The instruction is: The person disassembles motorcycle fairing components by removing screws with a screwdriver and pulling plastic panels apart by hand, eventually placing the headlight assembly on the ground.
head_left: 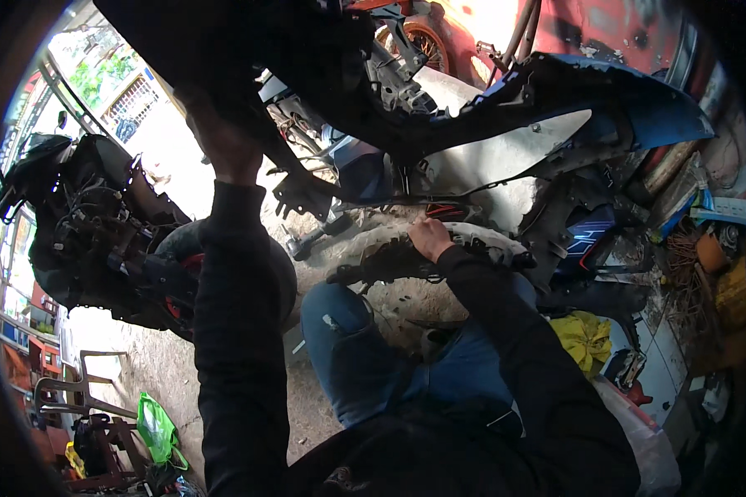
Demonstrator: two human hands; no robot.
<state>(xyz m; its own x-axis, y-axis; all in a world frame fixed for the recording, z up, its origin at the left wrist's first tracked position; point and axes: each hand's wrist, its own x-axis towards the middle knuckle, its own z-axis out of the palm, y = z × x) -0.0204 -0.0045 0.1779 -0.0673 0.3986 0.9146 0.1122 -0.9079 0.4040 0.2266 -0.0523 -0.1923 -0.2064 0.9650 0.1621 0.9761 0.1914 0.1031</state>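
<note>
A large black plastic motorcycle body panel (439, 132), with a blue tail at its right end, is raised across the top of the view. My left hand (228, 149) grips its left part, in deep shadow; the fingertips are hidden behind the dark plastic. Below the panel, my right hand (431, 240) is closed in a fist. It rests at a dark, jagged-edged curved part (381, 258) just beyond my knees. Whatever may be inside that fist is too small or hidden to make out.
A partly stripped motorcycle (99, 224) stands at the left. More blue and black fairing pieces (588, 240) lie at the right, near a yellow cloth (584, 341). A hammer-like tool (311, 240) is on the floor. At the lower left are a chair (79, 389) and a green bag (157, 431).
</note>
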